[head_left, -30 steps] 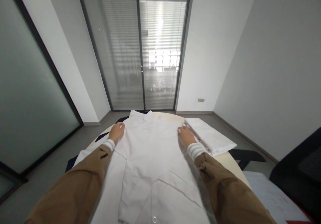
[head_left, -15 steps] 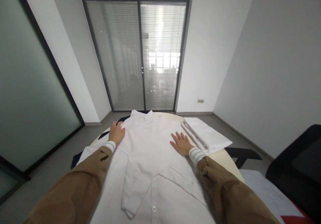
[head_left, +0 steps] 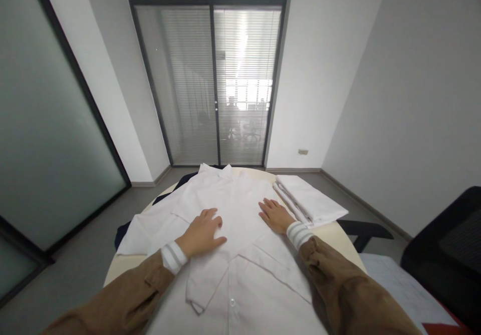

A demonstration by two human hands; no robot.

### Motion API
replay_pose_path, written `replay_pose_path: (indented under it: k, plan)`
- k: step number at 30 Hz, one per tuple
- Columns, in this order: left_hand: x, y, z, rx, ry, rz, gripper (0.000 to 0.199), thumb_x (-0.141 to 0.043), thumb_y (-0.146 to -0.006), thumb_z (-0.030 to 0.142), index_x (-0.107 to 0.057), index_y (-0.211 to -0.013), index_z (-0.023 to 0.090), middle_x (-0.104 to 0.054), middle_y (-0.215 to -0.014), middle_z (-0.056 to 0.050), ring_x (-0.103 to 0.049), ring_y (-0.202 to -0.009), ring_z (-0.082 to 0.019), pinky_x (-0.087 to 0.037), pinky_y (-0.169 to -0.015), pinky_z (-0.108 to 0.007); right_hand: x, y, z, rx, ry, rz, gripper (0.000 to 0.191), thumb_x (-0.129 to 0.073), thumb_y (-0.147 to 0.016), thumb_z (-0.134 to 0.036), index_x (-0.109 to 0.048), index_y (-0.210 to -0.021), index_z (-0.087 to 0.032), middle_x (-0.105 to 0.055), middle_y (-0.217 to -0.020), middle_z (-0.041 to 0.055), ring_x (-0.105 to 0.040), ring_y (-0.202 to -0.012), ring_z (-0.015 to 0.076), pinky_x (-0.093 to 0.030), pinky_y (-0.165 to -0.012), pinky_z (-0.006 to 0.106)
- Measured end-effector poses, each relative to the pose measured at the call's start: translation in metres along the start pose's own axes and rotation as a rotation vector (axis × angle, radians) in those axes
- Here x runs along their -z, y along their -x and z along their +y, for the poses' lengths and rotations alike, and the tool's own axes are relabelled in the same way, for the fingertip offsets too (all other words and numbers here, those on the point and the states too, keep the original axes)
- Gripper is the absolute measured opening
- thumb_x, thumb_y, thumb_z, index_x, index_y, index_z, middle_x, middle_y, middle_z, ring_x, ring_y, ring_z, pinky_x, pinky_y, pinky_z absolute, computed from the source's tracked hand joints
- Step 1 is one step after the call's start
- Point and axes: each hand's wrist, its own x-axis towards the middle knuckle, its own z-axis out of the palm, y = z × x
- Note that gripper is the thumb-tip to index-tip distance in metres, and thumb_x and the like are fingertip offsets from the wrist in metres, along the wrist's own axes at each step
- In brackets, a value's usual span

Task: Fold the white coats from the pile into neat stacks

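A white button-up shirt [head_left: 240,225] is spread over the table, its collar at the far edge and its buttons running toward me. One sleeve lies folded across the body, its cuff at the lower middle. My left hand [head_left: 203,234] is over the shirt's left half, fingers slightly bent and apart, gripping nothing. On the right side of the shirt, my right hand [head_left: 276,216] lies flat with its fingers stretched out. Just beyond that hand rests a folded white garment [head_left: 310,200]. More white cloth [head_left: 141,230] fans out at the left of the table.
The round, pale table [head_left: 345,240] shows at its right rim. Dark blue cloth [head_left: 184,181] peeks out at the left edge. A black chair [head_left: 447,250] stands at the right, with paper [head_left: 398,280] near it. A glass door with blinds [head_left: 210,89] is ahead.
My left hand has moved from the shirt's far left edge toward its middle and nearer to me. The white cloth at left now lies more spread out. My right hand has barely shifted.
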Motion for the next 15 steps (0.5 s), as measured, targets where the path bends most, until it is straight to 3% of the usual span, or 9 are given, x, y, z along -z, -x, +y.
replay_pose_path:
  k: [2, 4, 9, 12, 15]
  plan:
    - [0.006, 0.01, 0.003, -0.233, 0.118, -0.084, 0.022, -0.059, -0.088, 0.042, -0.067, -0.094, 0.022, -0.061, -0.122, -0.01, -0.058, -0.112, -0.026, -0.044, -0.094, -0.035, -0.002, 0.003, 0.0, 0.011, -0.013, 0.002, 0.061, -0.027, -0.1, -0.05, -0.039, -0.151, -0.02, -0.033, -0.159, 0.0112, -0.029, -0.144, 0.0318, -0.025, -0.115, 0.046]
    - [0.009, 0.017, 0.004, -0.373, 0.2, -0.183, 0.021, -0.054, -0.092, 0.039, -0.067, -0.093, 0.023, -0.067, -0.103, -0.005, -0.062, -0.092, -0.019, -0.045, -0.083, -0.029, -0.005, 0.005, 0.002, 0.016, -0.036, 0.022, 0.061, -0.025, -0.101, -0.051, -0.038, -0.152, -0.021, -0.032, -0.16, 0.01, -0.028, -0.145, 0.0298, -0.021, -0.117, 0.046]
    - [0.008, 0.029, 0.004, -0.383, 0.197, -0.296, 0.026, -0.053, -0.092, 0.046, -0.068, -0.092, 0.025, -0.07, -0.089, -0.003, -0.062, -0.078, -0.019, -0.042, -0.069, -0.028, -0.01, 0.007, 0.005, -0.002, -0.113, 0.067, 0.06, -0.024, -0.101, -0.053, -0.043, -0.149, -0.023, -0.036, -0.158, 0.0071, -0.027, -0.146, 0.0257, -0.017, -0.118, 0.043]
    - [0.01, 0.032, 0.004, -0.396, 0.198, -0.309, 0.031, -0.049, -0.094, 0.049, -0.071, -0.097, 0.026, -0.07, -0.087, -0.004, -0.062, -0.082, -0.021, -0.043, -0.074, -0.031, -0.01, 0.007, 0.006, -0.007, -0.132, 0.073, 0.06, -0.025, -0.1, -0.053, -0.045, -0.148, -0.023, -0.038, -0.157, 0.0064, -0.028, -0.146, 0.025, -0.017, -0.118, 0.042]
    - [0.02, 0.032, 0.002, -0.437, 0.218, -0.298, 0.042, -0.047, -0.094, 0.052, -0.071, -0.076, 0.023, -0.07, -0.091, -0.008, -0.062, -0.088, -0.022, -0.043, -0.083, -0.033, -0.009, 0.007, 0.006, -0.004, -0.143, 0.086, 0.059, -0.025, -0.101, -0.053, -0.047, -0.147, -0.023, -0.039, -0.156, 0.0065, -0.03, -0.145, 0.0246, -0.018, -0.118, 0.041]
